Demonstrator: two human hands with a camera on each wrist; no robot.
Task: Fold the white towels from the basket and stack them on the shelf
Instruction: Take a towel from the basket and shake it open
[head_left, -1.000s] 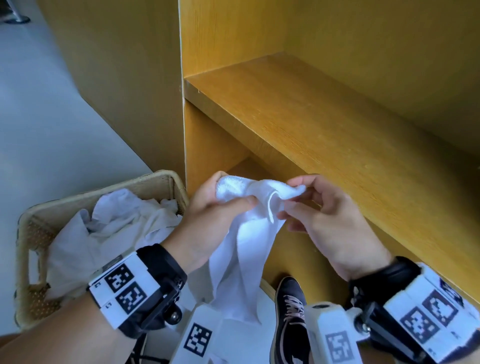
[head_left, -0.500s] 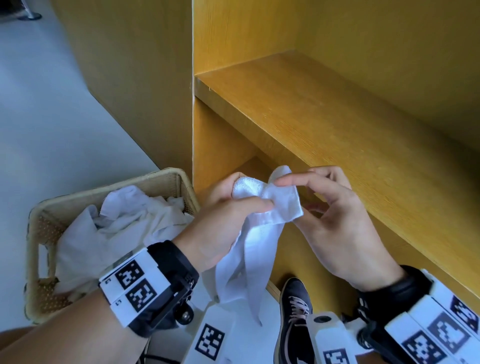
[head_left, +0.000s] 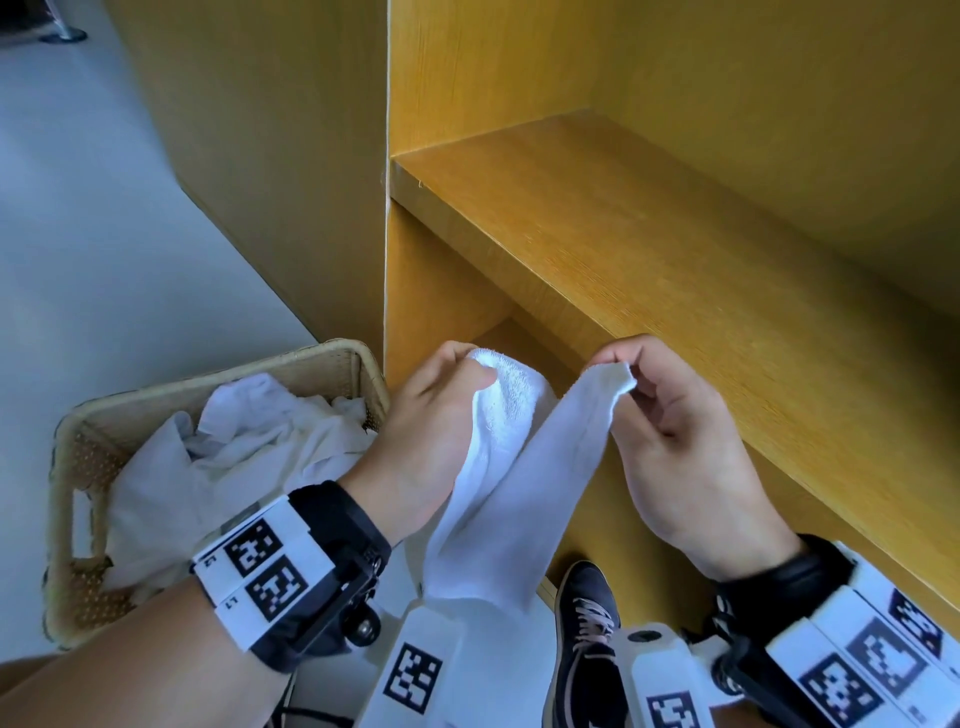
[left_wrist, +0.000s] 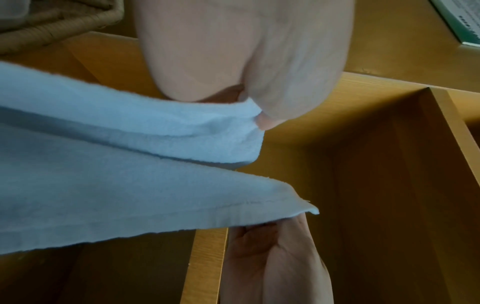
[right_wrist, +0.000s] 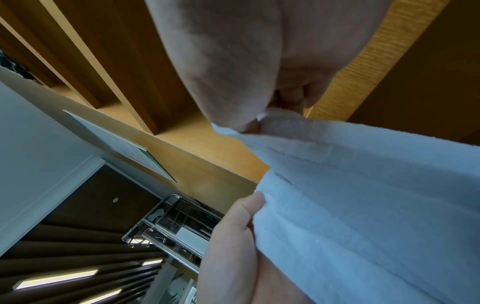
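A small white towel hangs between both hands in front of the wooden shelf. My left hand grips a bunched upper part of it with curled fingers. My right hand pinches one corner of the towel between thumb and fingers, held apart from the left. The left wrist view shows the towel under my left hand's fingertips. In the right wrist view the towel runs from my right hand's pinch down to my left hand's thumb. The rest of the cloth droops toward my lap.
A wicker basket with more crumpled white towels stands on the grey floor at lower left, against the cabinet's side panel. A lower shelf compartment opens behind the hands. A dark shoe is below.
My right hand has drawn a towel corner out to the right, away from my left hand, so the cloth now spreads between them. Both hands have risen slightly toward the shelf edge.
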